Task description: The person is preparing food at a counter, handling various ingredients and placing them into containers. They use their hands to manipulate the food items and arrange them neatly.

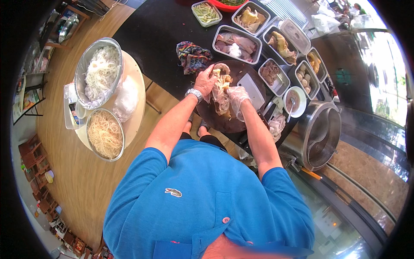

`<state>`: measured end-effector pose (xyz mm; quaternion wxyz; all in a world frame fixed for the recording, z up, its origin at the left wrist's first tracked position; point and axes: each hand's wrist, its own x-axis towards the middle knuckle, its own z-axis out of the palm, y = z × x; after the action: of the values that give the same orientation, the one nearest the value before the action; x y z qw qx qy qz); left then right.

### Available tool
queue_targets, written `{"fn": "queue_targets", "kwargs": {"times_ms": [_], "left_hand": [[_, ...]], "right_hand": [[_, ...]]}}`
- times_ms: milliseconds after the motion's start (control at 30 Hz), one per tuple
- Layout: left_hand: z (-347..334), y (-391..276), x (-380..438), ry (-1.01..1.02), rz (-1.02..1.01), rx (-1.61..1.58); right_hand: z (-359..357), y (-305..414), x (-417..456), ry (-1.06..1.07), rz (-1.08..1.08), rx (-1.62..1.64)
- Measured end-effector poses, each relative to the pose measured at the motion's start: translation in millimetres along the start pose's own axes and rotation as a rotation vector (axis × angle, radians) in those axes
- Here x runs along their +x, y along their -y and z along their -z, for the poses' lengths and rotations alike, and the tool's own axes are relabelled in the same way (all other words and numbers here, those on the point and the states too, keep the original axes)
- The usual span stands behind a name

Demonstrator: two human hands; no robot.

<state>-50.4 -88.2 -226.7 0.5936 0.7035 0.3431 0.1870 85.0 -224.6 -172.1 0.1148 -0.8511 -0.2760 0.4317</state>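
Note:
Both hands work over a round dark chopping board (212,119). My left hand (206,83) is bare, with a metal watch on its wrist, and grips the upper left side of a piece of cooked poultry (222,92). On my right hand (238,99) is a clear plastic glove; it holds the same piece from the right. Torn meat and skin hang between the two hands. A cleaver (251,90) lies flat on the board's right side, its dark handle partly behind my right forearm. Beyond the left hand lies a crumpled multicoloured cloth (192,57).
Metal trays hold raw meat (237,45), cooked poultry (279,47), chopped meat (270,72) and balls (303,79). A white bowl (300,103) contains a spoon. A divided steel pot (323,136) stands right. Left, a round table (136,97) carries noodle bowls (105,134).

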Motion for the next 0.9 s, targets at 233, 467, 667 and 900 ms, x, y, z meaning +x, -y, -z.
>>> {"fn": "queue_targets", "kwargs": {"times_ms": [233, 467, 667, 900], "left_hand": [[2, -9, 0, 0.064, 0.068, -0.037], [7, -16, -2, 0.077, 0.061, -0.124], [2, -6, 1, 0.071, 0.069, -0.104], [-3, 12, 4, 0.004, -0.031, 0.035]], "right_hand": [[-6, 9, -36, -0.067, 0.159, 0.657], [-14, 36, -33, -0.303, 0.154, 0.223], [-10, 24, -28, -0.288, 0.286, -0.002], [-13, 23, -22, -0.327, 0.215, 0.046]]}}
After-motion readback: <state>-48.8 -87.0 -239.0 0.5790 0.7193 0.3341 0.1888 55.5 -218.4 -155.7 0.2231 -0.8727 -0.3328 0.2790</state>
